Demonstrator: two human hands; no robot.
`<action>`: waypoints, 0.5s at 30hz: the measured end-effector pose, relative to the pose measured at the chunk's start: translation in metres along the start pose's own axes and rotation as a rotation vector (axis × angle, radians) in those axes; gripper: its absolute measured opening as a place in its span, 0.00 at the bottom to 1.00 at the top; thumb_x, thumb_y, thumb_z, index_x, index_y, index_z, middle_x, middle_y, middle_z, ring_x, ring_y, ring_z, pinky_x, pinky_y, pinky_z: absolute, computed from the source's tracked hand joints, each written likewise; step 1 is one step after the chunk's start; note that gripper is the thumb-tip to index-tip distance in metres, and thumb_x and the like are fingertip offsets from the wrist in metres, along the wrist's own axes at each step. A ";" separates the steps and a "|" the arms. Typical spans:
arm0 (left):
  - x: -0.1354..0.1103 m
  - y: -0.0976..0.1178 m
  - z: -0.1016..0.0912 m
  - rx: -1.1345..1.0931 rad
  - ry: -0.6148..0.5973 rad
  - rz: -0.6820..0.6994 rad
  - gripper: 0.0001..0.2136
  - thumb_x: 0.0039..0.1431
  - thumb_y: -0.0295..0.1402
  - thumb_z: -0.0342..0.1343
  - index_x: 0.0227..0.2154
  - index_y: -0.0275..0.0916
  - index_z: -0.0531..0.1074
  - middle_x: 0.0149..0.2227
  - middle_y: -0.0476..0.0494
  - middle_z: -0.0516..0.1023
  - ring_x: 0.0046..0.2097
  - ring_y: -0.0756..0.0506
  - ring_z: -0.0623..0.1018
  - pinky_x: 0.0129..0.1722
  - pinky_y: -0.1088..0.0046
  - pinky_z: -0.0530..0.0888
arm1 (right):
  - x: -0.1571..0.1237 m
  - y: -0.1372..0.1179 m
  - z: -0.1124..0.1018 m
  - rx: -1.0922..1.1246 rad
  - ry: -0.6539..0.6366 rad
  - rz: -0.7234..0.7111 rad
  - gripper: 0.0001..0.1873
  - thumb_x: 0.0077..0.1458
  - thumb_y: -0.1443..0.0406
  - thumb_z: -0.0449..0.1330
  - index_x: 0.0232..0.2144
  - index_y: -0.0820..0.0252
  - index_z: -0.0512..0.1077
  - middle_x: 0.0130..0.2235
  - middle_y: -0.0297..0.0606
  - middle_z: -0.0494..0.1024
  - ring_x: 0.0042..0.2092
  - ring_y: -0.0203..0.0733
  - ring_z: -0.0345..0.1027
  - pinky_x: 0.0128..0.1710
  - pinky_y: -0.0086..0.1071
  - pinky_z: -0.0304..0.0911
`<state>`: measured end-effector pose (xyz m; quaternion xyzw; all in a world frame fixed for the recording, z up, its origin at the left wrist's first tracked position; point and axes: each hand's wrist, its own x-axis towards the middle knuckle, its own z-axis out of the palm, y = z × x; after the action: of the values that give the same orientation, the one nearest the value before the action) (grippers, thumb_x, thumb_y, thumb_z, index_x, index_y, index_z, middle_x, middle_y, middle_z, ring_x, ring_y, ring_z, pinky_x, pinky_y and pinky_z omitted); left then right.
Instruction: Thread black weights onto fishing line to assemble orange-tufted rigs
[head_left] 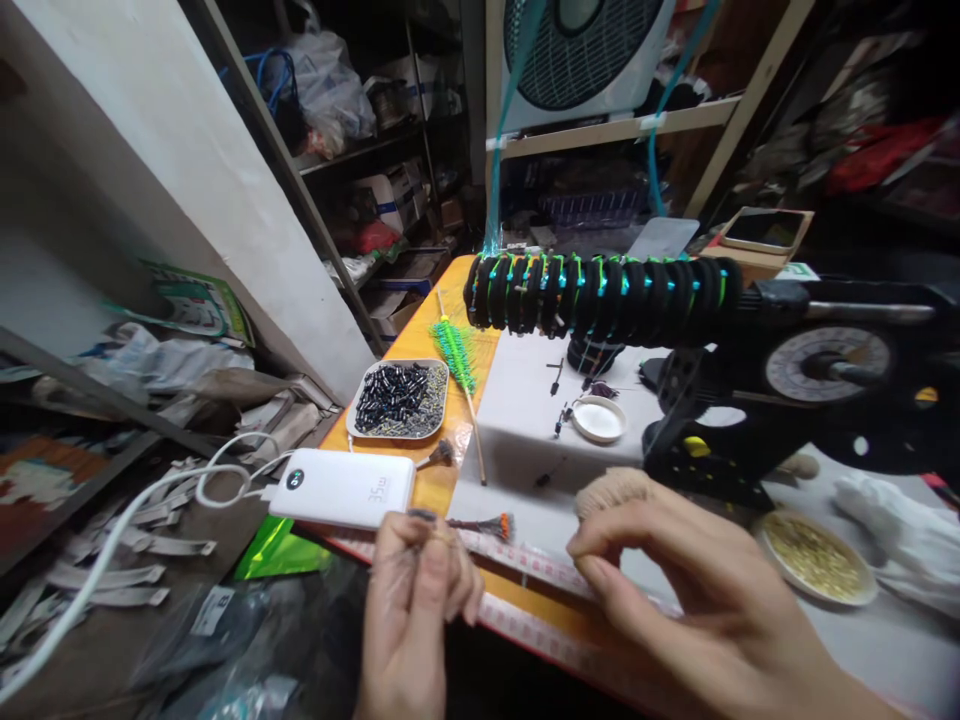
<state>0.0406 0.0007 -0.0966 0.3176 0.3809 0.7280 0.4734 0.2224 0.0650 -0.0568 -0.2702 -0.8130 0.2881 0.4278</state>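
Observation:
At the table's front edge my left hand (pixel 420 600) is closed in a pinch. A small dark piece (pixel 422 515) shows at its fingertips, too little of it visible to name. My right hand (pixel 694 575) is raised to the right, thumb and forefinger pressed together, with a tan cover (pixel 611 488) on one finger; anything between the tips is too small to make out. Just beyond my left fingers lies a dark, orange-tipped bundle of bristles (pixel 486 525). Left of it sits a white power bank (pixel 341 485) with a cable.
A tray (pixel 405 433) of black and metallic small parts stands behind the power bank. A green feathery stick (pixel 454 355) lies nearby. A black machine (pixel 750 380) carries a ringed roller (pixel 600 292). At right is a dish (pixel 862 597) of gold bits, and a small white dish (pixel 598 420) stands mid-table.

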 end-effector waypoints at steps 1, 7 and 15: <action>-0.002 -0.002 0.001 -0.029 -0.033 -0.041 0.07 0.70 0.34 0.52 0.33 0.43 0.64 0.22 0.57 0.56 0.23 0.53 0.59 0.24 0.79 0.63 | 0.000 -0.001 0.000 0.057 -0.012 0.015 0.09 0.60 0.74 0.56 0.34 0.56 0.70 0.31 0.34 0.72 0.32 0.33 0.70 0.30 0.23 0.66; -0.017 -0.021 0.015 -0.050 -0.152 -0.195 0.10 0.68 0.40 0.54 0.33 0.41 0.64 0.26 0.53 0.65 0.28 0.52 0.66 0.30 0.76 0.66 | 0.000 -0.006 0.002 0.293 -0.083 -0.004 0.14 0.55 0.78 0.61 0.38 0.55 0.75 0.43 0.38 0.78 0.44 0.36 0.76 0.44 0.22 0.72; -0.009 -0.010 0.041 -0.250 -0.098 -0.286 0.12 0.58 0.41 0.66 0.41 0.43 0.77 0.31 0.49 0.71 0.34 0.51 0.70 0.38 0.77 0.68 | 0.002 -0.008 -0.001 0.302 -0.076 -0.091 0.22 0.50 0.84 0.61 0.42 0.57 0.77 0.39 0.42 0.82 0.41 0.39 0.79 0.43 0.25 0.75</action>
<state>0.0821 0.0055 -0.0852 0.2343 0.3052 0.6786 0.6256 0.2210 0.0614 -0.0493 -0.1547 -0.7873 0.3976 0.4452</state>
